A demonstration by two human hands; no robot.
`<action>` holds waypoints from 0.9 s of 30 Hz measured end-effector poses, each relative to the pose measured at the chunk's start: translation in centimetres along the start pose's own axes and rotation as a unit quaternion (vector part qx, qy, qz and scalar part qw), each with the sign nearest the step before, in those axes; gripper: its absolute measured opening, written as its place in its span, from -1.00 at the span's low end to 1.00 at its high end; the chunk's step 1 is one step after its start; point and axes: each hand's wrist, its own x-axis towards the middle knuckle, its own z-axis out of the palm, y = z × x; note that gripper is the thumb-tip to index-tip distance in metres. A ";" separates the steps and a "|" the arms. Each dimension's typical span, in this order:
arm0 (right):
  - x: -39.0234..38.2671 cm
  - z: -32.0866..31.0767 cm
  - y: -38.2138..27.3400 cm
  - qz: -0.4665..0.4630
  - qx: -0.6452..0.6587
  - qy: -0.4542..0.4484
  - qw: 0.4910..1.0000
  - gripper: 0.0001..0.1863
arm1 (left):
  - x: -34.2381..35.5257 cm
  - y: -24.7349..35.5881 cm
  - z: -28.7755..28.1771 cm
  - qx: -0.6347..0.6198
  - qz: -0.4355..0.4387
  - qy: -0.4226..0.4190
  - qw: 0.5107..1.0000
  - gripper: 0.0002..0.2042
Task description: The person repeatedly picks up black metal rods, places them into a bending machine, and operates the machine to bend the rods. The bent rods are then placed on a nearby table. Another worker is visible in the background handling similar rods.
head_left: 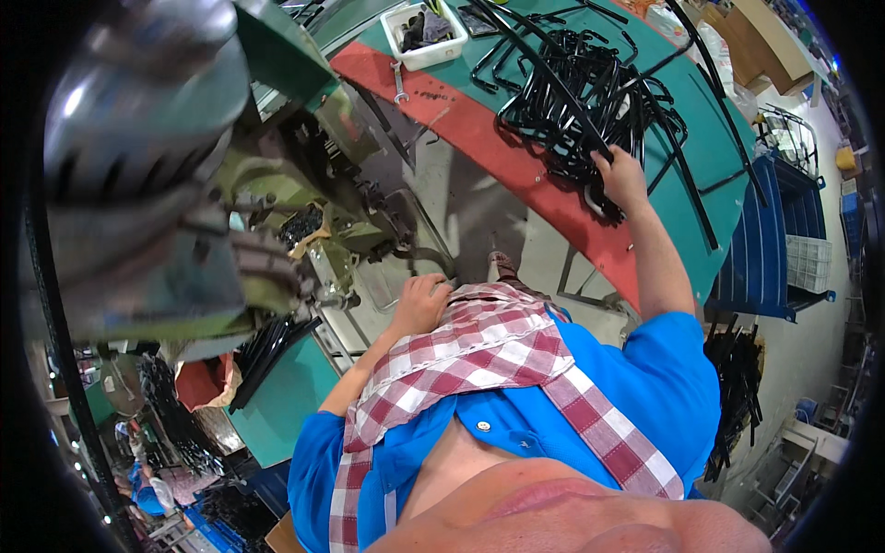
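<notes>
My right hand (622, 182) reaches over the front of the worktable, its fingers closed round the near end of a long black metal tube (562, 83). The tube slants away to the far left over a tangled pile of bent black metal rods (562, 115). Several more black tubes lie to the right of the pile. My left hand (422, 302) is low, close to the checked apron (461, 341), with loosely bent fingers; nothing shows clearly in it, and its fingertips are partly hidden.
The worktable has a green top (710, 198) and a red front strip (470, 138). A white bin (433, 57) and a wrench (400, 83) are at its far left. Large machinery (147, 184) stands at my left. A blue crate (770, 240) is at the right, near a cardboard box (761, 41).
</notes>
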 end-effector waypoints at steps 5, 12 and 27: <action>5.3 -0.9 -2.8 -0.013 0.000 0.024 1.000 -0.56 | -0.6 0.1 -1.2 0.044 -0.018 0.012 0.999 -0.77; 14.2 -1.5 -7.0 -0.010 -0.004 -0.009 1.000 -0.57 | -2.8 1.7 -2.9 0.065 -0.101 0.013 0.993 -0.76; 21.5 2.4 -12.2 -0.033 -0.067 -0.068 0.995 -0.59 | -2.8 3.2 -2.5 0.058 -0.165 -0.038 0.984 -0.75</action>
